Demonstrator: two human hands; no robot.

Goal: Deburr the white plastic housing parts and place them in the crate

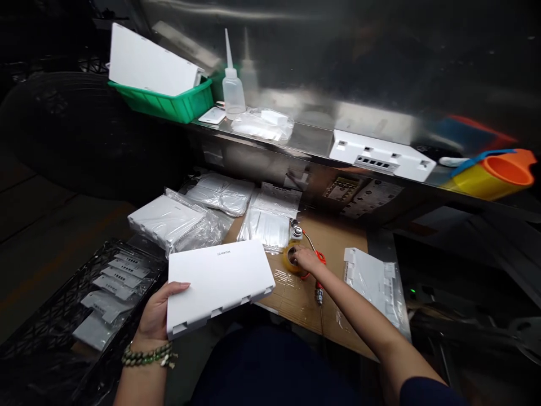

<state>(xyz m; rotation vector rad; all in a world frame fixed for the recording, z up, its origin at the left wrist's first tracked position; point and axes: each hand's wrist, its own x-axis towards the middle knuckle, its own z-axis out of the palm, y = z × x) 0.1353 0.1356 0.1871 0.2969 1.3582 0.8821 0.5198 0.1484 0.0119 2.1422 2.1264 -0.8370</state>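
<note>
My left hand (157, 309) grips a white plastic casing (220, 282) with "HUAWEI" printed on it, thumb on the top face and fingers hidden beneath. The casing is held tilted above the front edge of the cardboard (291, 299). Reaching across the cardboard, my right hand (305, 258) has its fingers closed at a roll of yellowish tape (291, 265); the fingertips are partly hidden in its hole. Just right of that roll lie red-handled scissors (320, 258) and a screwdriver-like tool (319, 294), close to my forearm.
Bagged white casings (167, 220) and plastic bags (270, 228) lie behind. A black crate (122, 276) at left holds several white parts. Another casing (367, 282) lies at right. The metal shelf carries a green bin (181, 107), squeeze bottle (233, 93), white housing (380, 155) and yellow-orange container (490, 175).
</note>
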